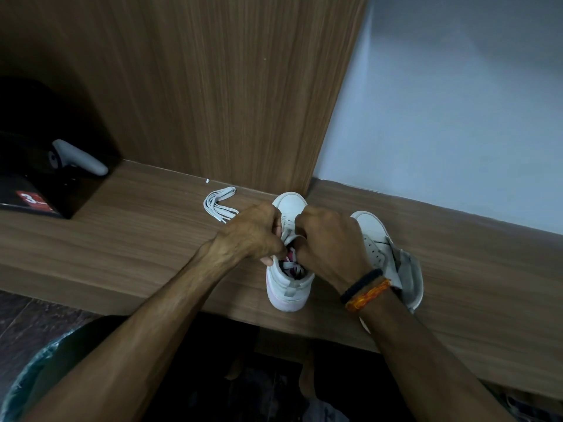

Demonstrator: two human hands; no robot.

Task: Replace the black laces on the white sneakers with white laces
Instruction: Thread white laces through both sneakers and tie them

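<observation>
White sneaker (289, 281) stands on the wooden table (122, 239). Left hand (253, 233) and right hand (329, 239) both pinch its lacing. Spare white laces (217, 204) lie nearby.

Two sneakers stood on the table, the first sneaker (289, 278) near the front edge and the second sneaker (384, 248) just to its right. Both hands, left hand (249, 233) and right hand (329, 242), met over the first. A bundle of laces (219, 204) lay behind and left, toward the back edge. A box (45, 178) sat at the far left.

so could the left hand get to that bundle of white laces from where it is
Probably yes. The white laces lie loose on the shelf just beyond the left hand, nothing between, but that hand is busy gripping the sneaker.
</observation>
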